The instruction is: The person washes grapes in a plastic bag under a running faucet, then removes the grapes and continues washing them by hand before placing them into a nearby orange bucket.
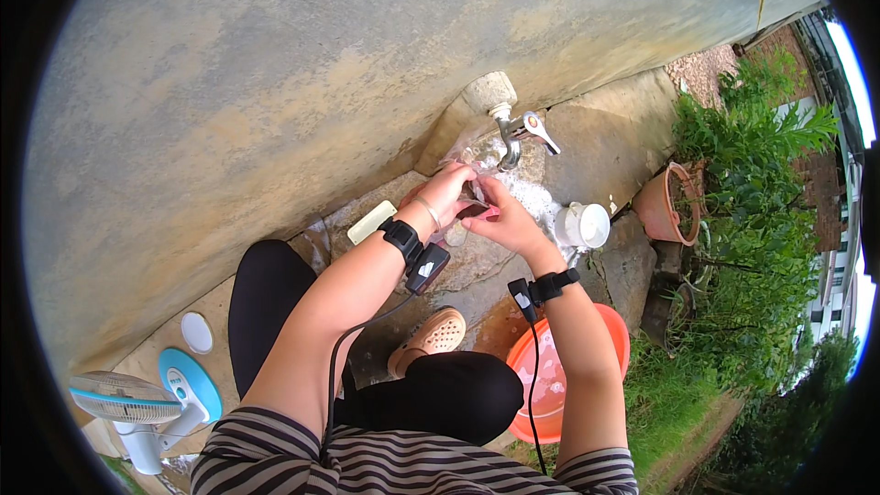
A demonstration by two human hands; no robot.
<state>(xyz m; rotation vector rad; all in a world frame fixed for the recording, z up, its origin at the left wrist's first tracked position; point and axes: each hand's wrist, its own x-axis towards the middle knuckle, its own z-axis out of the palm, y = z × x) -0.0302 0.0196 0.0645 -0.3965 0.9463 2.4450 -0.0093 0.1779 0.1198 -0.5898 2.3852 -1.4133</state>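
Note:
Both of my hands are together low in front of the wall, just beneath a metal tap point(515, 136). My left hand point(445, 192) has its fingers closed round the left side of a clear, pinkish thing point(473, 204) with a dark part. Its kind I cannot make out, as the fingers cover much of it. Opposite, my right hand point(510, 220) grips the same thing between thumb and fingers. White foam point(533, 194) lies on the wet stone beside my right hand. A pale yellow-green oblong piece point(371, 222) rests left of my left wrist.
Right of the hands stands a white tub point(587, 225). An orange basin point(541, 394) of water sits under my right forearm. A clay pot point(662, 206) and plants line the right. A blue-and-white fan point(128, 399) and a white disc point(196, 333) are at lower left.

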